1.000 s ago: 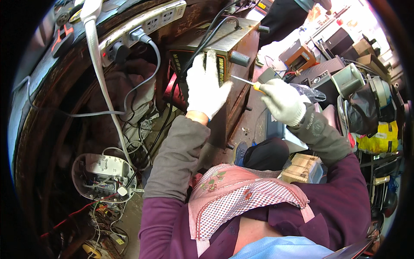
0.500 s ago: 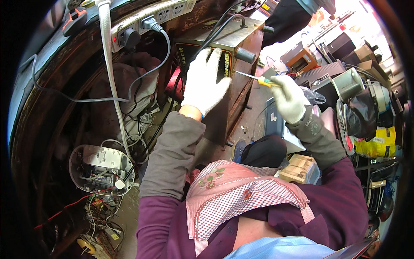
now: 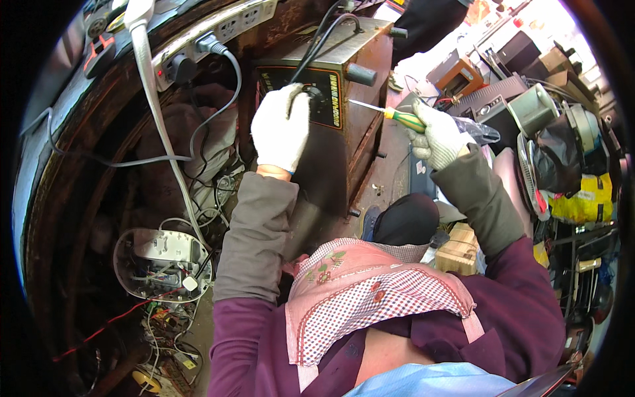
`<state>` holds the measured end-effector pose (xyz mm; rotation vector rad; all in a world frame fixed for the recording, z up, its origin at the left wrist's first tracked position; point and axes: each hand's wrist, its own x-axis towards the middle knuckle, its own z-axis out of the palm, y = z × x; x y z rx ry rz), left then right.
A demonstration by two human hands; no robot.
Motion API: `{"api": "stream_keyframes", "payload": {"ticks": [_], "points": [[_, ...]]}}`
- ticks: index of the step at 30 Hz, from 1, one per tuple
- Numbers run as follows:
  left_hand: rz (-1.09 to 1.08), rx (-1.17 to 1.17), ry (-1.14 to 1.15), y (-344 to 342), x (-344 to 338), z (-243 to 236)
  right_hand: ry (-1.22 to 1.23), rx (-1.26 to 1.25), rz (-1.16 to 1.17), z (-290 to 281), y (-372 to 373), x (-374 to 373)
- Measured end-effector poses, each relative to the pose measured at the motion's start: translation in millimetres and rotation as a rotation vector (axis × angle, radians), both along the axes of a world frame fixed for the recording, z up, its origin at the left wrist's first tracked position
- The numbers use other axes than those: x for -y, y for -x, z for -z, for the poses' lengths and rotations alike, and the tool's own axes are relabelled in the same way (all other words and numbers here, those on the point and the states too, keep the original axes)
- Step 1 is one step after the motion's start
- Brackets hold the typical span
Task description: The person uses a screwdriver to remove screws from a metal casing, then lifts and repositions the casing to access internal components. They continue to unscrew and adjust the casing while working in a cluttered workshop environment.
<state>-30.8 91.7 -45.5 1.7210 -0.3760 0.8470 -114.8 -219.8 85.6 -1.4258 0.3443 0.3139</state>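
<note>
With fingers of R hand [image 3: 438, 135] clamped on screwdriver [image 3: 405, 119] nr side of metal box [image 3: 327, 152], & those of L hand [image 3: 281, 129] bent by black cable [image 3: 311, 56], can't tell if gripping, might skid under hard push & jab L hand.

- The left hand [image 3: 280, 131], in a white glove, has its fingers curled beside a black cable [image 3: 309, 54], before the black panel [image 3: 329, 114] of a metal box [image 3: 365, 135].
- The right hand [image 3: 438, 135], also gloved, grips a green-and-yellow screwdriver [image 3: 406, 118], its tip pointing left at the box; contact is unclear.
- Upper left, a power strip [image 3: 228, 29] carries two plugs.
- Lower left sits an open white housing [image 3: 162, 246] with wiring inside.
</note>
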Motion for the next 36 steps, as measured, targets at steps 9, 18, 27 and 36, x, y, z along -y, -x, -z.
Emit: {"api": "stream_keyframes", "payload": {"ticks": [9, 18, 27, 36], "points": [[0.049, 0.019, 0.020, 12.1, 0.4, 8.0, 1.133, 0.854, -0.016, 29.5, 12.8, -28.6], [0.014, -0.012, -0.157, 27.3, -14.4, 21.4, 1.265, 1.165, -0.120, 14.5, 18.5, -27.5], [0.007, 0.025, -0.488, 68.8, -80.8, 41.3, 0.936, 0.917, -0.005, 26.5, 8.9, -28.4], [-0.107, -0.026, -0.602, 121.4, -144.0, 63.6, 0.812, 0.396, -0.003, -0.2, -7.2, -24.3]]}}
